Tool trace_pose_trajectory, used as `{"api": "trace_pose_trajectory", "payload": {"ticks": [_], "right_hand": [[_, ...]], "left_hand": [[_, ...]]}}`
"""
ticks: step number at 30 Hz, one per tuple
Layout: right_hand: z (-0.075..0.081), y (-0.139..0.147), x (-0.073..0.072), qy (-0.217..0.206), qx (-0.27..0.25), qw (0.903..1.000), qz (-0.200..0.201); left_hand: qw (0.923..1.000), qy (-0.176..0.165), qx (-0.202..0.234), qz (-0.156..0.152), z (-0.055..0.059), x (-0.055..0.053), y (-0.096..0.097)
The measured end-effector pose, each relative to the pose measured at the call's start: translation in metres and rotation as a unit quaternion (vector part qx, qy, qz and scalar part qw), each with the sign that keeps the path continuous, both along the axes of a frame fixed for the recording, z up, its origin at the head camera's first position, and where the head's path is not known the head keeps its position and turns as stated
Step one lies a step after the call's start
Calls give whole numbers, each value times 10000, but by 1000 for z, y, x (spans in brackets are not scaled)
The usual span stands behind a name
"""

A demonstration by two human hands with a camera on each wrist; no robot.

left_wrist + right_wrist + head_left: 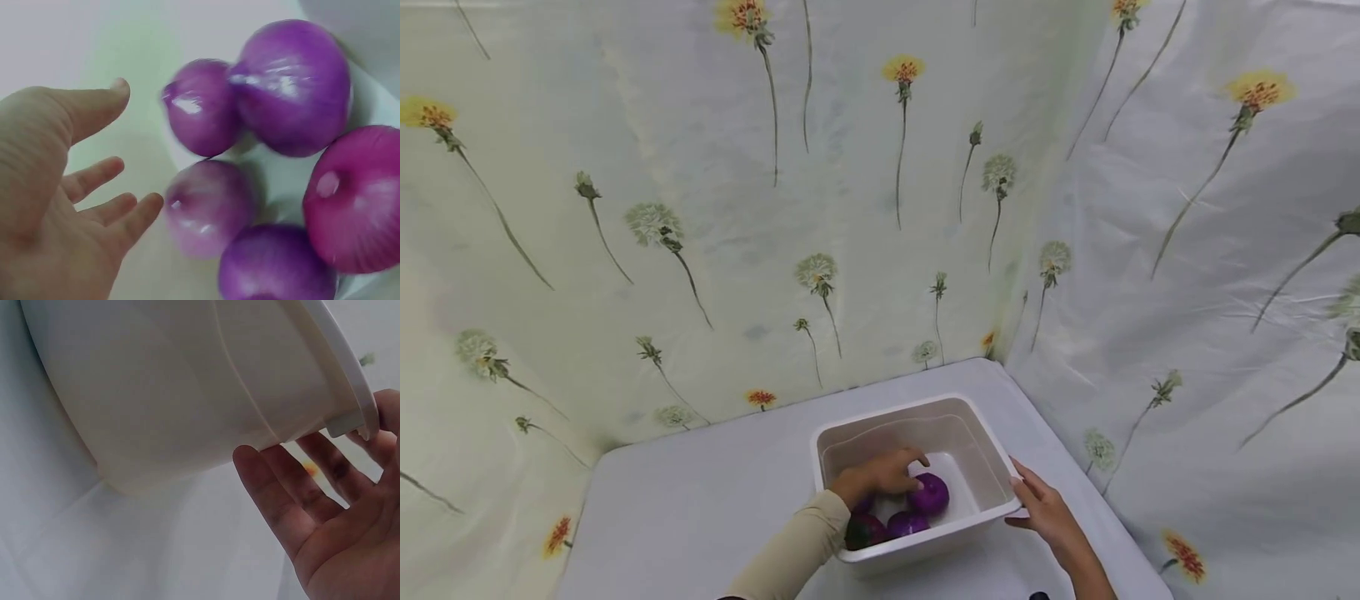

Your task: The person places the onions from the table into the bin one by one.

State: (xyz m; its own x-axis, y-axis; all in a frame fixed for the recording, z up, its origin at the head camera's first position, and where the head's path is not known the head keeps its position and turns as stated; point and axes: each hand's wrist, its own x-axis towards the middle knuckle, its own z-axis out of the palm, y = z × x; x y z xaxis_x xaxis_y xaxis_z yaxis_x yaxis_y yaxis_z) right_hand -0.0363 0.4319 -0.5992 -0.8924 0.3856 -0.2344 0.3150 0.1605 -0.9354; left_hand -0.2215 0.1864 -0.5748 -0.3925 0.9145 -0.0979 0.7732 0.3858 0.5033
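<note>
A white plastic tub [973,525] holds several purple onions, among them a round one [929,495] near its middle. My left hand [883,473] reaches inside over the onions, its fingers spread and holding nothing. In the left wrist view the left hand [69,187] lies beside the onions, its fingertips close to a paler, smaller onion [211,208]. A large magenta onion [359,200] is farther right. My right hand [1047,515] holds the tub at its right front corner, thumb at the rim and fingers under it along the outer wall [162,394].
The tub stands on a table covered with a white cloth [700,500]. Flower-printed curtains [865,208] hang behind the table and along its right side. A small dark object [1039,596] shows at the bottom edge of the head view.
</note>
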Motion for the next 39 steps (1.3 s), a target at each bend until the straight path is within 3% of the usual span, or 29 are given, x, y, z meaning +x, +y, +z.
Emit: {"api": "trace_pose_trajectory", "payload": {"ticks": [4, 7, 12, 15, 21, 26, 32, 36, 39], "right_hand": [[4, 7, -3, 8, 83, 9999, 125], [8, 12, -8, 46, 159, 9996, 229], [8, 14, -16, -8, 180, 9992, 345], [7, 14, -20, -61, 174, 9990, 401], [5, 17, -26, -99, 252, 9982, 536], [5, 23, -31, -185, 339, 9971, 661], [12, 31, -31, -246, 698, 9950, 678], [18, 33, -31, -246, 1402, 9871, 739], [24, 32, -30, 61, 2386, 9685, 713]], "left_hand": [[9976, -65, 666, 150, 20, -6, -15], [9928, 100, 1138, 362, 34, -8, -31], [9849, 159, 1594, 661, 41, -4, -67], [9814, 149, 1647, 974, 43, 2, -91], [9673, 88, 1621, 1947, 50, 13, -135], [9516, 306, 1550, 2635, 57, 19, -165], [9343, 646, 1524, 3156, 67, 26, -186], [9268, 861, 1453, 3354, 75, 31, -196], [9232, 1028, 1453, 3405, 80, 33, -200]]}}
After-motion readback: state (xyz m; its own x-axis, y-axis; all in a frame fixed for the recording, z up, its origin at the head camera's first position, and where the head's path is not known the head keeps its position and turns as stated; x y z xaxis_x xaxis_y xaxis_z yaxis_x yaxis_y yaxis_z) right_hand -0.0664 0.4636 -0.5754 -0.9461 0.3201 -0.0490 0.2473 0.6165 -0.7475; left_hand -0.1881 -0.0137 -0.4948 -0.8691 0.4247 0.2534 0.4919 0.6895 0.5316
